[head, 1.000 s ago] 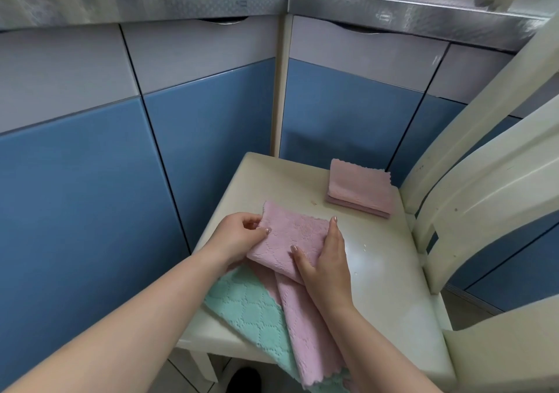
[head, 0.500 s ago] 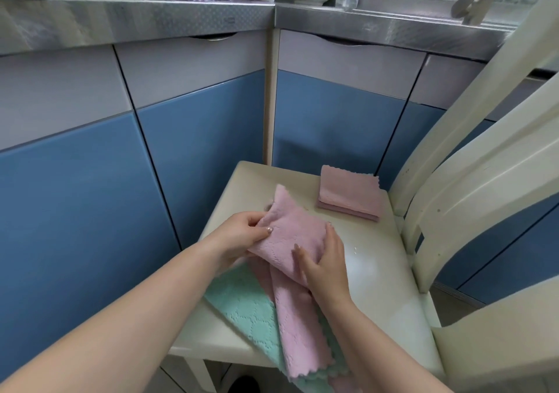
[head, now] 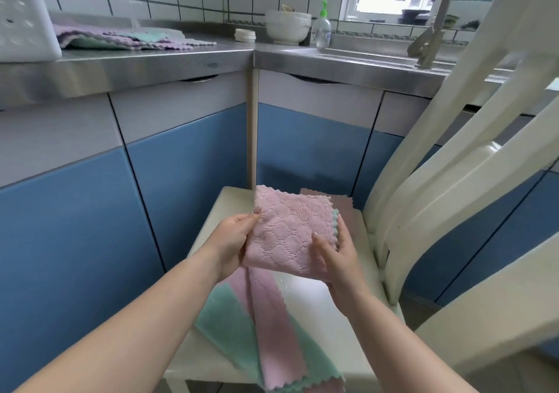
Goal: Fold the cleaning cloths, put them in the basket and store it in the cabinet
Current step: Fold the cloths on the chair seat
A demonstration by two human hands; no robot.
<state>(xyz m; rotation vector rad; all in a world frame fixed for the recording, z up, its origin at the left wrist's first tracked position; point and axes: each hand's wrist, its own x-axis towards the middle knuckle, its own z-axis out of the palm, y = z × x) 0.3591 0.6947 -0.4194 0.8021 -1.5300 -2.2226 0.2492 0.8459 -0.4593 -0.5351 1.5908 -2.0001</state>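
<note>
A folded pink cloth is held up above the cream chair seat. My left hand grips its left edge and my right hand grips its right edge, thumb on top. Under it, unfolded green and pink cloths lie across the front of the seat and hang over the edge. A folded pink pile sits at the back of the seat, mostly hidden behind the held cloth. More cloths lie on the steel counter next to a white perforated basket at the far left.
Blue and grey cabinet doors stand behind and left of the chair. The chair's backrest rises on the right. A white bowl, a soap bottle and a sink faucet are on the counter.
Both hands have lifted the folded pink cloth off the seat and moved it up and back toward the folded pile. The camera has tilted up, showing the counter and basket.
</note>
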